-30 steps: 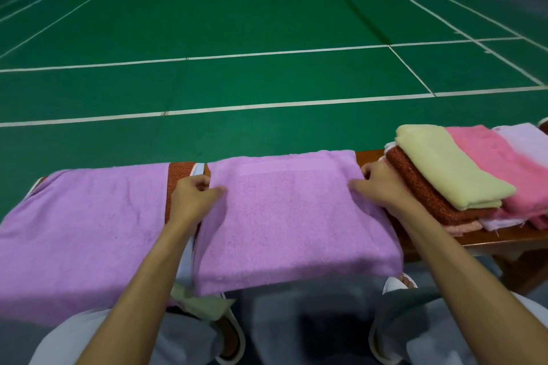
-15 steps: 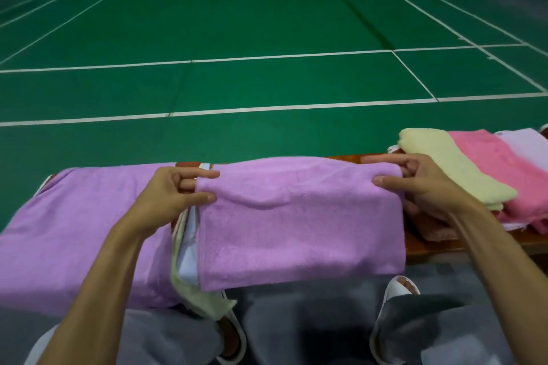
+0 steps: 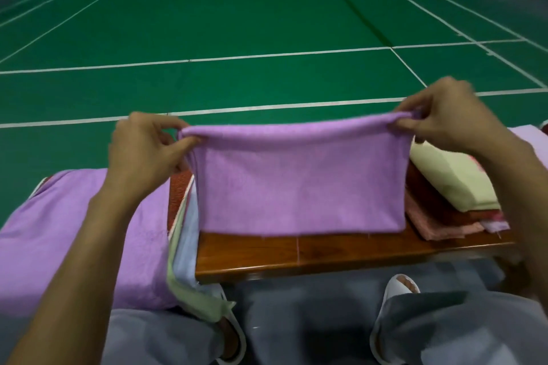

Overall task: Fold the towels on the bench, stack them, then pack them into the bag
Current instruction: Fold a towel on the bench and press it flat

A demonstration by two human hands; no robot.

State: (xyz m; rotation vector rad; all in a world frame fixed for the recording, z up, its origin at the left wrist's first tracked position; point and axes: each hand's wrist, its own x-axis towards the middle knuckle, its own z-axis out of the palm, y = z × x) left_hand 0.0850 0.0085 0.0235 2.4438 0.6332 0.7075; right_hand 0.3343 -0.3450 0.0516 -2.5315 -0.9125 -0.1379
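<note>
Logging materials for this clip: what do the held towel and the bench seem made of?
The held towel looks like terry cloth: matte, fuzzy, hanging limp. The bench is likely varnished wood: reddish brown, glossy, with a seam between boards.

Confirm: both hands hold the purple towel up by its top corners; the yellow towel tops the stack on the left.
Wrong side: the head view shows the yellow towel topping the stack on the right. The left hand and right hand do hold the purple towel up by its top corners.
</note>
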